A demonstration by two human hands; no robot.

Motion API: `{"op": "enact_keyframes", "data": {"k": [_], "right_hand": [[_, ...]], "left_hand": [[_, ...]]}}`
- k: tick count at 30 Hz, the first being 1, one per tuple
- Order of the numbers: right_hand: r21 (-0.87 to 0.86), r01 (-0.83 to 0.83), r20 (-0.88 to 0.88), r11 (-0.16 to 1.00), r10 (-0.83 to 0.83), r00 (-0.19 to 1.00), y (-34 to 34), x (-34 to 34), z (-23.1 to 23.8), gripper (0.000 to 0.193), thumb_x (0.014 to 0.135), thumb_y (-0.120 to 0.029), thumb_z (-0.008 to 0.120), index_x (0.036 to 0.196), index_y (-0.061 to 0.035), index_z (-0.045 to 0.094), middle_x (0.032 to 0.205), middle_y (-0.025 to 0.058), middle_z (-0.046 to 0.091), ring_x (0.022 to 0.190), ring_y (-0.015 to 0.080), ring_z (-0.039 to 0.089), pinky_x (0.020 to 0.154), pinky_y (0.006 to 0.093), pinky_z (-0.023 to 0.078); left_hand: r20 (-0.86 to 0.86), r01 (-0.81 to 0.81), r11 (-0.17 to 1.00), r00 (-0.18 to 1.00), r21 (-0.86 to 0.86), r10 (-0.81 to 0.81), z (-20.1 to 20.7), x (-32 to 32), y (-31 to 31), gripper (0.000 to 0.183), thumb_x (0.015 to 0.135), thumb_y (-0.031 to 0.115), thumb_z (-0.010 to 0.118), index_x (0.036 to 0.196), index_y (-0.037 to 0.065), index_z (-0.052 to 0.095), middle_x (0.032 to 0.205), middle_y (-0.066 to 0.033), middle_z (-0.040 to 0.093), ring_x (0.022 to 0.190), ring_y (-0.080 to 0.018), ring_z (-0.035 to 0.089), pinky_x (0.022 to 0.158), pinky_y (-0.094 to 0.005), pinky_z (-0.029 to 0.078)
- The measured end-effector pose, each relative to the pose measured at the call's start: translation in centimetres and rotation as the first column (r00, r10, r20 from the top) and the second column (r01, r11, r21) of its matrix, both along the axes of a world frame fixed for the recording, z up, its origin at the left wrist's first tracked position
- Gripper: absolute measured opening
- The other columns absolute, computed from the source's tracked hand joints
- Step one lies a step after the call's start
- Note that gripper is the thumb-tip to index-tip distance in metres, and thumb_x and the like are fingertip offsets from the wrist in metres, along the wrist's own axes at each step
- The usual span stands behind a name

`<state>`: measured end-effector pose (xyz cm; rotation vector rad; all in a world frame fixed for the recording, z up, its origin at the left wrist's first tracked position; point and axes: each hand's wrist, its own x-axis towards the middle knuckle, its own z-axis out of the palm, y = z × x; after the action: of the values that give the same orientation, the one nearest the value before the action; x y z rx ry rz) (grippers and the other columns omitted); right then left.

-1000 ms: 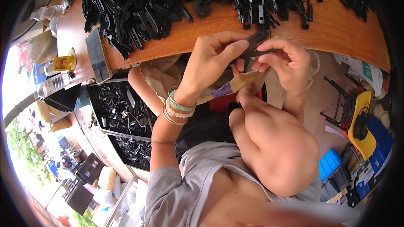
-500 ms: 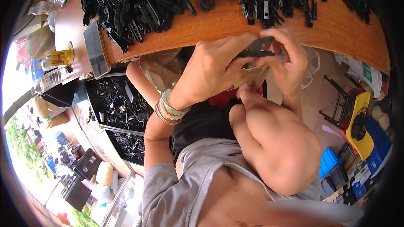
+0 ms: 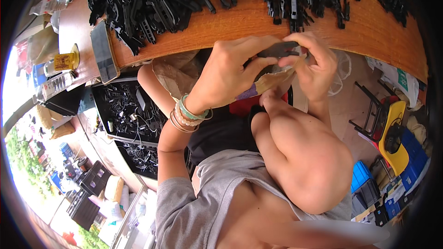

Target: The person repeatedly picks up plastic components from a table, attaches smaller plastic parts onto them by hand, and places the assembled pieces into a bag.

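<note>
One dark part crosswise between left fingers and right fingers, one end in each pinch.

Dk gray/blk part, prob. plastic, slim + elongated, held approx. horiz., long axis L-R, betw. L hand & R hand. Both ends partly hidden by fingers; exact shape n/a. Pos.: just off near edge of table, R of its mid.

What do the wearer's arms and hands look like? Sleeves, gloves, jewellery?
Left hand and right hand: no gloves. On the left, stacked bracelets, green, pale beaded and thin brownish, plus a short grey sleeve. On the right, no jewellery visible.
</note>
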<state>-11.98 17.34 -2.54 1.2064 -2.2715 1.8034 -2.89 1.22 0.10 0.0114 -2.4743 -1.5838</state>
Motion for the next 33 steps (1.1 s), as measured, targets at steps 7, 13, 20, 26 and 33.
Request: {"op": "enact_keyframes", "data": {"k": [7,13,20,26,33], "right_hand": [[0.096,-0.251,0.372,0.963,0.199,0.907,0.2,0.3,-0.8,0.018,0.076,0.002,0.068,0.094,0.0011,0.065,0.076,0.0060,0.064,0.061,0.0152,0.060,0.056,0.0263,0.047],[0.009,-0.084,0.156,0.996,0.081,0.984,-0.9,-1.5,-0.2,0.015,0.083,0.007,0.060,0.095,-0.0001,0.065,0.076,0.0080,0.065,0.059,0.0141,0.060,0.054,0.0260,0.048],[0.183,0.362,-0.606,0.914,-0.185,0.773,-4.5,-7.9,0.6,0.014,0.077,-0.007,0.071,0.091,-0.0054,0.067,0.086,0.0039,0.061,0.080,0.0206,0.058,0.067,0.0303,0.045],[0.279,0.471,-0.666,0.837,-0.185,0.723,-4.4,-7.7,-0.3,0.016,0.074,-0.009,0.073,0.086,-0.0077,0.064,0.089,0.0012,0.061,0.086,0.0221,0.056,0.076,0.0358,0.041],[0.251,0.467,-0.645,0.848,-0.213,0.734,-3.9,-8.0,-1.2,0.018,0.074,-0.007,0.072,0.091,-0.0097,0.064,0.090,-0.0006,0.062,0.088,0.0201,0.057,0.074,0.0348,0.039]], "left_hand": [[-0.040,0.020,1.000,0.999,-0.011,-0.020,-0.4,0.1,-3.3,0.025,0.075,0.002,0.070,0.099,-0.001,0.068,0.083,-0.0088,0.067,0.072,-0.0140,0.063,0.066,-0.0261,0.051],[-0.430,-0.424,0.745,0.880,-0.516,0.203,-2.0,-5.2,-7.1,0.011,0.080,0.001,0.069,0.090,-0.001,0.064,0.087,-0.0050,0.066,0.067,-0.0136,0.063,0.055,-0.0250,0.048],[-0.332,-0.500,0.341,0.832,-0.796,0.444,-3.6,-9.2,-7.3,0.030,0.080,0.028,0.068,0.099,0.006,0.066,0.093,-0.0092,0.066,0.077,-0.0291,0.066,0.065,-0.0379,0.052],[-0.398,-0.571,0.599,0.821,-0.562,0.409,-2.4,-7.6,-7.5,0.026,0.075,0.015,0.073,0.095,0.001,0.065,0.081,-0.0071,0.063,0.068,-0.0199,0.061,0.061,-0.0309,0.048],[-0.102,-0.538,0.822,0.821,0.186,0.561,-0.1,-4.9,-3.8,0.013,0.086,-0.001,0.061,0.098,-0.005,0.057,0.088,-0.0092,0.066,0.072,-0.0166,0.066,0.059,-0.0259,0.052]]}}
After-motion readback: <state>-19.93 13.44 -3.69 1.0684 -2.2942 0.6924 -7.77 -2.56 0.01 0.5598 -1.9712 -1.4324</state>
